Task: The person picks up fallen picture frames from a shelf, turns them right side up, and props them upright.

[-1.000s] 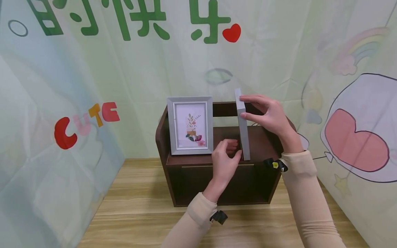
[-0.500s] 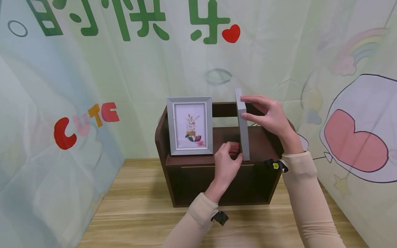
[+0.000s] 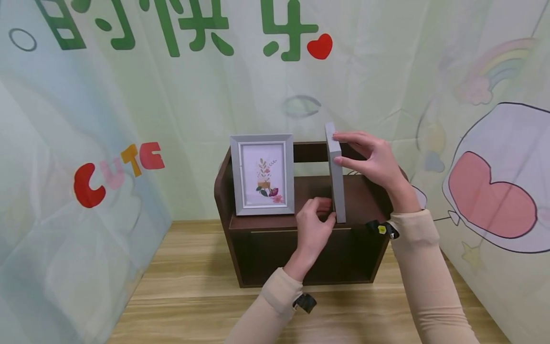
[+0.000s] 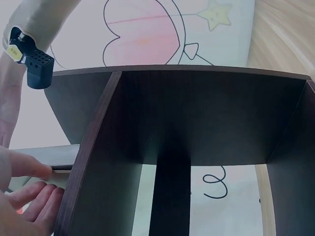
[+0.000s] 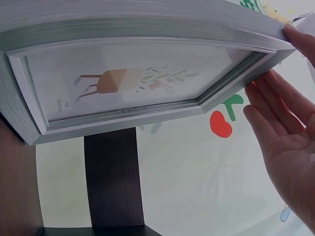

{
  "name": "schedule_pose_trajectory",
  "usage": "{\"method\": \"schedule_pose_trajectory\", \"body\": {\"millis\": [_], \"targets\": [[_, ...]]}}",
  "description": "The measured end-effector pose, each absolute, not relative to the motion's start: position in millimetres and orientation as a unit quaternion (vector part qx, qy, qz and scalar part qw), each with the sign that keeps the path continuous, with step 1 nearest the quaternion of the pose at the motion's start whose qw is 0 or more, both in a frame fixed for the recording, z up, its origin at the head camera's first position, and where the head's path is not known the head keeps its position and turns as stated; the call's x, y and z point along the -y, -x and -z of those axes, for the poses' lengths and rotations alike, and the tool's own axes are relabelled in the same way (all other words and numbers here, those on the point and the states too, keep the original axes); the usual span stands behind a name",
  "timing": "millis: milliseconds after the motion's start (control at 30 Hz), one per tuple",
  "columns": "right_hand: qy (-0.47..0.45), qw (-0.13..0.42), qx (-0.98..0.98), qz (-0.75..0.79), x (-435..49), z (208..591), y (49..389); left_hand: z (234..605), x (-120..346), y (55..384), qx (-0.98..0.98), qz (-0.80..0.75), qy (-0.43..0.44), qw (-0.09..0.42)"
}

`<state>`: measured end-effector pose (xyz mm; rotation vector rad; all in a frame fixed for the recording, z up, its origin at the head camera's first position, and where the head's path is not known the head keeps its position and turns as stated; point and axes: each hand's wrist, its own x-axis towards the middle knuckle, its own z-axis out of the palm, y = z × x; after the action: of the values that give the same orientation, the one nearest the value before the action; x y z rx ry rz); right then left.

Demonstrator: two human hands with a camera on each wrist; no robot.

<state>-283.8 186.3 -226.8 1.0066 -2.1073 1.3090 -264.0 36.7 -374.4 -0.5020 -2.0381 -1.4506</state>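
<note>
Two grey picture frames stand on the top shelf of a dark brown wooden shelf unit (image 3: pixel 275 221). The left picture frame (image 3: pixel 289 177) faces forward with a plant print. The other picture frame (image 3: pixel 338 186) is turned edge-on; in the right wrist view its print of a potted plant shows. My right hand (image 3: pixel 375 160) holds that frame by its upper part, thumb at the near corner, fingertips farther back. My left hand (image 3: pixel 313 229) is at its lower left side, thumb touching near the bottom edge and fingers loosely bent by its back, fingertips partly hidden.
The shelf unit's side panels rise on both sides, with an open lower compartment below. It stands on a wood-grain surface (image 3: pixel 185 267). Printed fabric (image 3: pixel 193 110) hangs behind and at both sides.
My left hand has shifted slightly right, bringing its thumb and fingers up to the edge-on picture frame. My right hand and both frames have hardly moved.
</note>
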Motion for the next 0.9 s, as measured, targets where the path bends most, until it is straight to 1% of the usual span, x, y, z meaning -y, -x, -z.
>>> {"method": "schedule_pose_trajectory", "body": {"millis": [400, 767, 900], "targets": [[-0.37, 0.23, 0.759, -0.483, -187.9, 228.4, 286.8, 376.5, -37.0, 266.4, 0.758, 0.555, 0.163, 0.3], [-0.364, 0.234, 0.763, -0.48, -189.5, 227.8, 284.8, 381.2, -33.1, 266.4, 0.743, 0.557, 0.151, 0.339], [-0.362, 0.235, 0.769, -0.472, -189.1, 226.8, 284.3, 381.9, -30.6, 267.4, 0.736, 0.551, 0.152, 0.362]]}}
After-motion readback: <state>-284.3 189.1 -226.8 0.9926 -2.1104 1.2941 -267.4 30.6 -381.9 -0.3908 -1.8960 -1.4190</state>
